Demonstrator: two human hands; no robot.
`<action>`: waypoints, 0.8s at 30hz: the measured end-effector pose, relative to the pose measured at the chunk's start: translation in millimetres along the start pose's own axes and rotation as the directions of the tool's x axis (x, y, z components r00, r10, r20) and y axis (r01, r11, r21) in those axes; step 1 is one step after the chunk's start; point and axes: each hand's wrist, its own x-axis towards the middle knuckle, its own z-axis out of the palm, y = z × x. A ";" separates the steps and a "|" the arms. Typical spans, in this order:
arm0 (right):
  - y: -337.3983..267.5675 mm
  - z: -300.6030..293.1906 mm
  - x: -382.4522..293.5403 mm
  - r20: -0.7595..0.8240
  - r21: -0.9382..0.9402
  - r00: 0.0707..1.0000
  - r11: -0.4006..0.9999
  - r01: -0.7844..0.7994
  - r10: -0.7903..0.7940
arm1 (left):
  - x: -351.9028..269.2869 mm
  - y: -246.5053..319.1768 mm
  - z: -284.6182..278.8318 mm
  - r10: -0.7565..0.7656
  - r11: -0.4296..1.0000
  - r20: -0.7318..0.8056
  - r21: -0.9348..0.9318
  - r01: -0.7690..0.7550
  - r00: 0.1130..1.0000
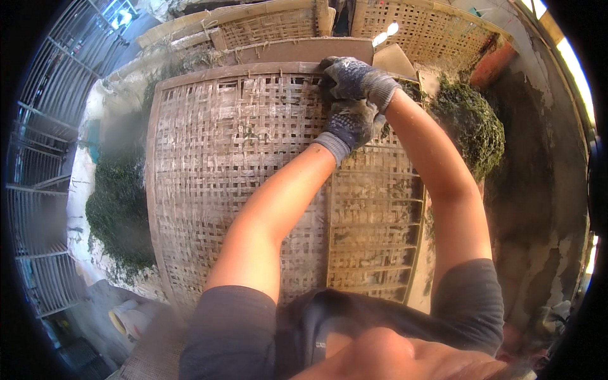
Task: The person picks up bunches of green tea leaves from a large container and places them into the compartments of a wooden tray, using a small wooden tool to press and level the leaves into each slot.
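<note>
A large woven bamboo panel (228, 156) with a wooden frame lies before me. My right hand (349, 78), in a grey and dark knit work glove, is curled over the frame at the panel's upper right corner. Just below it is my left hand (352, 121), gloved alike, at the panel's right edge. Its fingers are largely hidden, so its grip is unclear. The two hands nearly touch, with my forearms reaching in from both sides. Partly under the panel, a second woven bamboo panel (370, 218) shows cross slats along its right part.
A heap of shredded green plant matter (118, 213) lies on a pale sheet (78, 190) at left; another green heap (470, 126) sits at right. More woven panels (422, 33) stand along the back. A barred metal frame (42, 147) borders the left, a stained wall (527, 190) the right.
</note>
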 end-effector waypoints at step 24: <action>80.1 -48.8 -163.7 -0.267 0.152 0.919 0.954 -0.258 0.291 | 12.3 -31.0 28.3 0.158 0.973 -0.598 0.232 -0.020 0.786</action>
